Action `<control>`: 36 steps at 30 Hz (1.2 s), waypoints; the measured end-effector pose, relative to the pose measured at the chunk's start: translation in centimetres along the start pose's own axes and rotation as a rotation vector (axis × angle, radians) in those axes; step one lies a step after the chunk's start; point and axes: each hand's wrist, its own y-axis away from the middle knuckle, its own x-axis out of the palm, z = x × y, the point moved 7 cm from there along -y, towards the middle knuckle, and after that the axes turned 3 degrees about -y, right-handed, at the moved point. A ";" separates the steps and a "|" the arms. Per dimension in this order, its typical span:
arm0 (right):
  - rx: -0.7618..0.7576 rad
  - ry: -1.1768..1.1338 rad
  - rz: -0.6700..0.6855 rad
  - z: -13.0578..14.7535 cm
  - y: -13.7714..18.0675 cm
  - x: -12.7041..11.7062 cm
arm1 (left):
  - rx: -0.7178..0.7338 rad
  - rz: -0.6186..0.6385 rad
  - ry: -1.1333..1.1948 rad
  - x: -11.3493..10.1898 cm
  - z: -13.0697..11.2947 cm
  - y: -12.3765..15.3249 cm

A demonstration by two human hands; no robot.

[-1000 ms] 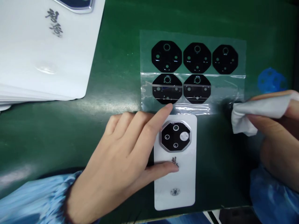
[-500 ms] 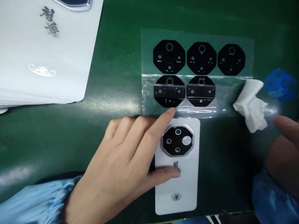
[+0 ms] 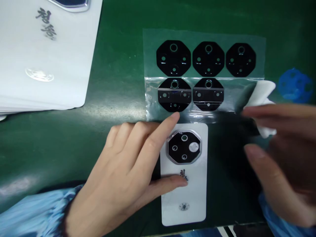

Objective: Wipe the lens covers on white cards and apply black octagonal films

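While the left hand (image 3: 123,164) is resting with its thumb and index finger spread well apart, a white rectangular panel with rounded corners (image 3: 195,191) is lying below its fingertips on the glossy dark green desk (image 3: 118,65). The thumb is lying over the panel, partly covering some small black brush-style lettering (image 3: 182,173) that is too obscured to read. Below this, a small dark oval emblem (image 3: 184,206) is showing; above it, a silver octagonal frame (image 3: 168,154) is surrounding a black face, with a round whitish disc (image 3: 194,146) sitting at its right side.

The index fingertip is reaching over the lower margin of a clear plastic sheet (image 3: 234,93), which is carrying five black octagonal plates with round holes (image 3: 208,59): three above, two below.

At upper left, a stack of larger-looking white panels (image 3: 64,56) is displaying two black brushed Korean characters (image 3: 46,23); the first is reading "청", the second is fading into blur. A silvery oval emblem (image 3: 39,74) is shining underneath.

The right hand (image 3: 291,148) is blurring, thumb and fingers parted, in front of a crumpled white cloth (image 3: 263,90); whether it is touching the cloth, one cannot tell. Beyond, translucent blue holed discs (image 3: 293,85) are lying on the desk.
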 end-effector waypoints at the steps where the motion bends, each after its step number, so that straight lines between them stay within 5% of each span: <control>1: -0.007 -0.004 0.028 0.4 -0.1 0.3 | 0.012 -0.016 -0.001 -0.1 -0.1 0.0; 11: -0.151 0.075 0.124 2.4 0.1 2.8 | 0.034 -0.031 -0.032 0.0 -0.4 -0.1; 21: -0.215 0.044 -0.038 2.5 -0.2 2.0 | 0.012 -0.026 0.022 -0.7 -1.1 0.5; 24: -0.146 -0.163 -0.045 2.4 -0.2 1.6 | 0.063 -0.104 0.137 -1.2 -1.5 1.1; 29: 0.098 -0.889 0.195 2.8 -0.4 2.5 | 0.033 -0.250 0.676 -2.0 -1.0 1.0; 36: 0.008 -1.107 -0.005 7.7 -1.0 -1.3 | -0.002 -0.341 1.169 -6.6 -3.1 0.8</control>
